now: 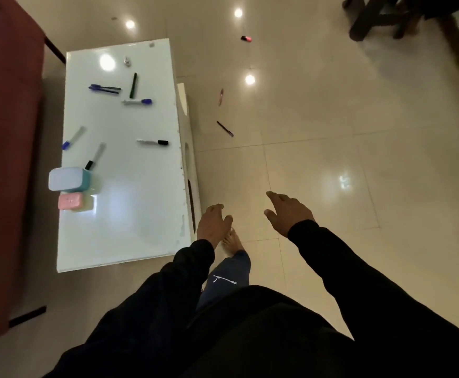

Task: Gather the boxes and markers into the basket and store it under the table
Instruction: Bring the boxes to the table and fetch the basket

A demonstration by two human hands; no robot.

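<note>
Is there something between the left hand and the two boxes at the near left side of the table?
Nothing visible is in the way. The left hand hangs open beside the table's right edge, and only bare white tabletop lies between it and the teal box and pink box. The markers lie farther back.

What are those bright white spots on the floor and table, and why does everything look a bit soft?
Head view: ceiling lights glare off the glossy beige tiled floor and white glossy table; slight motion blur softens the markers; wide-angle lens bends the edges.
</note>
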